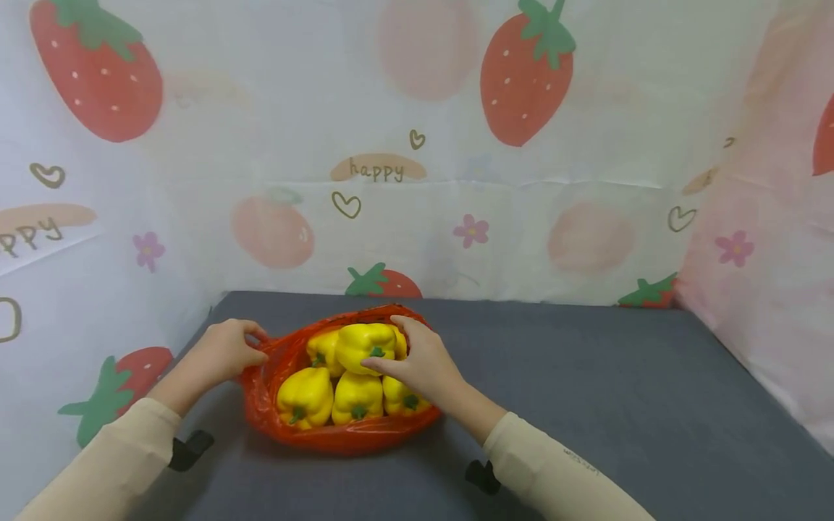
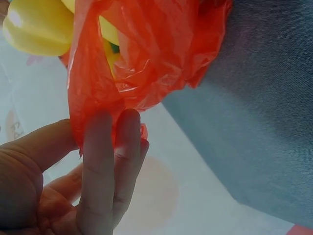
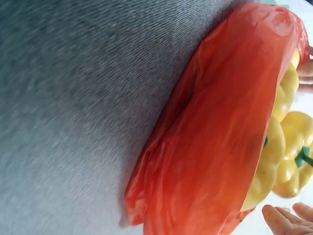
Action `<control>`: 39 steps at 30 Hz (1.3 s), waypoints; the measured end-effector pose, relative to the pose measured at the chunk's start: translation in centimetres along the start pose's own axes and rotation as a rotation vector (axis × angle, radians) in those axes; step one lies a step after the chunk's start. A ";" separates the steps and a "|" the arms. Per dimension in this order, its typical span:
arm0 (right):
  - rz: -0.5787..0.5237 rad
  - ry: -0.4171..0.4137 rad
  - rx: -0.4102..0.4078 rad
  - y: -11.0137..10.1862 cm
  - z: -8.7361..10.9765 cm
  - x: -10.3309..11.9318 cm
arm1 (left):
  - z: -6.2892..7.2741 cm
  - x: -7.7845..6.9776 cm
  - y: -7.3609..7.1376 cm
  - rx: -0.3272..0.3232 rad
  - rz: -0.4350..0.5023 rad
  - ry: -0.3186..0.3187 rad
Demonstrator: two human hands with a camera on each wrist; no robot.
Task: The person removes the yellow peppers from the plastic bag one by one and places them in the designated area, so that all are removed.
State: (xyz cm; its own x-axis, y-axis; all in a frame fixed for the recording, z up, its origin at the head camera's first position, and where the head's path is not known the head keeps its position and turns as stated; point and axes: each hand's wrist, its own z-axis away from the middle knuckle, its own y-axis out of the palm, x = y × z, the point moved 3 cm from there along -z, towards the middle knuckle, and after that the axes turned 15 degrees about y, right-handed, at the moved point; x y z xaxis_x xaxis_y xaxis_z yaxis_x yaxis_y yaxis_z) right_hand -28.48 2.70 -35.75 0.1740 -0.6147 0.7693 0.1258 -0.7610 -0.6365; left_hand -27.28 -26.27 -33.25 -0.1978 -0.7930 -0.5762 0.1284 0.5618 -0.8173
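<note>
A red plastic bag [image 1: 345,440] lies on the table with its mouth spread wide, several yellow bell peppers [image 1: 305,398] inside. One yellow bell pepper [image 1: 365,346] rests on top of the others, its green stem facing the front. My left hand [image 1: 224,351] pinches the bag's left edge between thumb and fingers, and the left wrist view shows the red film [image 2: 98,98] caught there. Over the right side of the bag, my right hand [image 1: 420,358] has thumb and fingers spread beside the top pepper [image 3: 296,152]. In the right wrist view, a gap shows between them.
Dark grey cloth covers the table [image 1: 586,383], stretching to the right of the bag. A white sheet [image 1: 417,239] printed with strawberries hangs behind it and along both sides.
</note>
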 end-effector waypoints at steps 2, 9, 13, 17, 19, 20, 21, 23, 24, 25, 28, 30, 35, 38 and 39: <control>-0.007 0.009 -0.002 0.4 -0.1 0.3 | 0.0 0.1 -0.1 -0.001 0.001 -0.001; -0.045 0.075 -0.045 1.3 -0.1 0.8 | 0.0 0.2 0.0 -0.002 -0.006 0.008; -0.055 0.114 -0.065 1.8 -0.2 1.0 | 0.2 0.3 0.1 -0.013 -0.012 0.005; -0.061 0.138 -0.079 1.9 -0.3 1.1 | 0.3 0.3 0.2 -0.022 -0.015 0.002; -0.072 0.142 -0.079 1.9 -0.2 1.2 | 0.4 0.3 0.1 -0.025 -0.013 0.002; -0.078 0.146 -0.078 1.9 -0.2 1.2 | 0.4 0.3 0.1 -0.027 -0.011 0.003; -0.087 0.151 -0.077 1.9 -0.2 1.2 | 0.5 0.2 0.1 -0.028 -0.009 0.002; -0.104 0.161 -0.075 1.9 -0.2 1.2 | 0.5 0.2 0.1 -0.035 -0.007 0.002; -0.113 0.167 -0.074 1.9 -0.3 1.2 | 0.5 0.2 0.1 -0.038 -0.009 0.002; -0.119 0.172 -0.075 1.9 -0.2 1.1 | 0.5 0.2 0.1 -0.039 -0.011 0.002; -0.139 0.199 -0.073 1.9 -0.1 1.0 | 0.6 0.2 0.2 -0.041 -0.015 0.004; -0.161 0.214 -0.068 1.9 0.0 1.0 | 0.7 0.2 0.2 -0.043 -0.017 0.007; -0.220 0.215 -0.056 2.0 0.3 0.7 | 1.0 0.3 0.3 -0.062 -0.021 0.015; -0.250 0.215 -0.053 1.9 0.4 0.4 | 1.2 0.5 0.4 -0.078 -0.034 0.021; -0.265 0.217 -0.052 1.8 0.4 0.3 | 1.2 0.6 0.5 -0.085 -0.037 0.022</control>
State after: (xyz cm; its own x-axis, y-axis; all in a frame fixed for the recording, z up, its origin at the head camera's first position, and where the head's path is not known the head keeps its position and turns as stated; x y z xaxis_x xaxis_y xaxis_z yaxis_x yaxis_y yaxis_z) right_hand -27.82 1.22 -36.69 -0.0709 -0.4200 0.9047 0.0879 -0.9061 -0.4138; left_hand -26.17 -26.74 -33.97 -0.2219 -0.8088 -0.5445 0.0381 0.5508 -0.8337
